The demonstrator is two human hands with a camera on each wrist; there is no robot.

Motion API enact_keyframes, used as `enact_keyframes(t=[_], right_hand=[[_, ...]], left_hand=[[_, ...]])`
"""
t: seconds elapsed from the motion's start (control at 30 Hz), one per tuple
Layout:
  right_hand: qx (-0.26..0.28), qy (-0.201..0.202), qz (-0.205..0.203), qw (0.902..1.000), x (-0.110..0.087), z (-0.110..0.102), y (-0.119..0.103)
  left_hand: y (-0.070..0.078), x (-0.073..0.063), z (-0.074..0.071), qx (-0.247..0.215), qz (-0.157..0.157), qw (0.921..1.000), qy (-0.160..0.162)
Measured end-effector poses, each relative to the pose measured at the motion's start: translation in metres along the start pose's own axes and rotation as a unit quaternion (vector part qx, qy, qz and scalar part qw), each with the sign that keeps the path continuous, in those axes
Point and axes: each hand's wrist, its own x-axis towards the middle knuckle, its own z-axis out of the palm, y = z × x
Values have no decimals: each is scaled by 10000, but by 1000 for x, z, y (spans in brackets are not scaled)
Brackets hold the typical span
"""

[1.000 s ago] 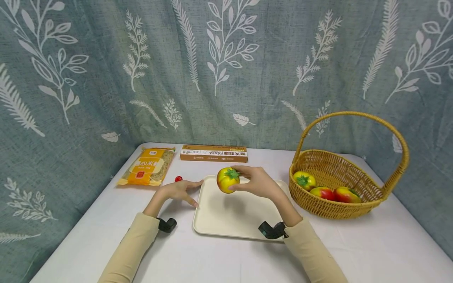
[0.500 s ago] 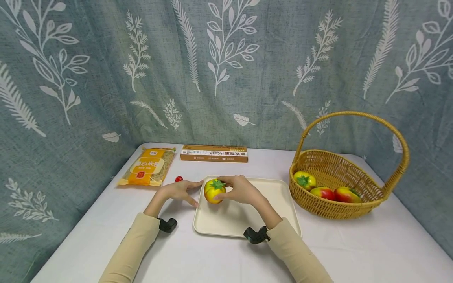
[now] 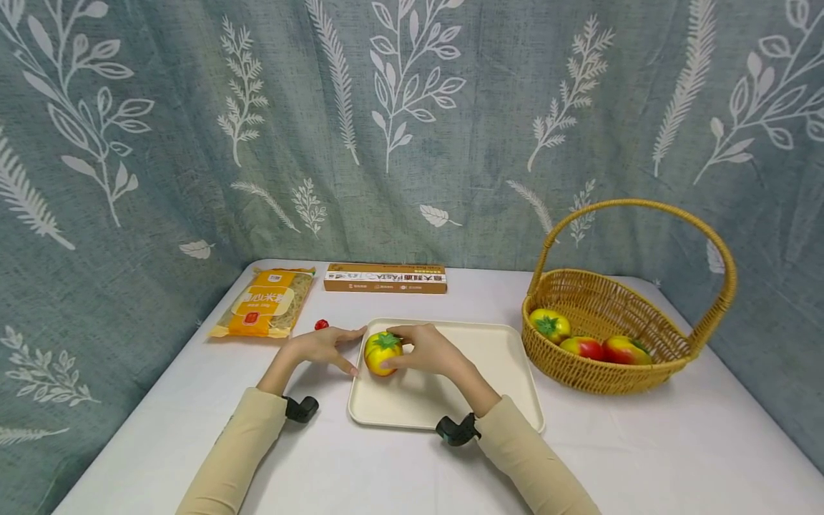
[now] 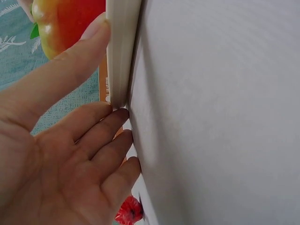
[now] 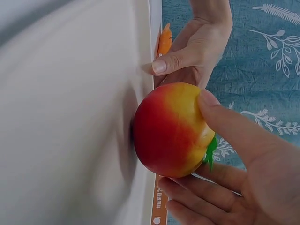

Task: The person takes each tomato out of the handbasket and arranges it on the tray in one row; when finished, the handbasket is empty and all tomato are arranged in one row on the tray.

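Observation:
My right hand (image 3: 433, 349) holds a yellow-and-red fruit with a green leafy top (image 3: 383, 353) between thumb and fingers. In the right wrist view the fruit (image 5: 171, 131) is right at the surface of the cream tray (image 5: 61, 117), near the tray's left side. At that same side my left hand (image 3: 317, 348) is spread, its fingers fairly straight. The left wrist view shows the left thumb lying against the tray rim (image 4: 123, 51) and the fingertips at its corner. A small red object (image 3: 321, 325) lies just beyond the left hand.
A wicker basket (image 3: 601, 379) with a tall handle stands at the right, with several similar fruits (image 3: 550, 325) inside. Behind the tray lies a pasta box (image 3: 385, 279). At the back left is an orange bag of grain (image 3: 264, 304). A patterned curtain (image 3: 412, 214) closes the back.
My right hand has carried the fruit leftward and lower, from over the middle of the tray to its left side. My left hand has stayed at the tray's edge.

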Motion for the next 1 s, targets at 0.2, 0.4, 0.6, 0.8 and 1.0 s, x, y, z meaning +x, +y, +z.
enact_keyframes(t=[0.2, 0.4, 0.6, 0.8, 1.0], right_hand=[[-56, 41, -179, 9998, -2, -2, -2], [-112, 16, -181, 9998, -1, -2, -1], [-101, 53, -146, 9998, 0, -2, 1], [18, 27, -212, 9998, 0, -3, 3], [84, -9, -452, 9989, 1, -2, 4]], left_hand=[[0, -1, 0, 18, 0, 10000, -9], [0, 0, 0, 8, -10, 10000, -3], [-1, 1, 0, 49, -33, 10000, 5], [-1, 1, 0, 15, -5, 10000, -2], [-2, 0, -1, -48, 24, 10000, -48]])
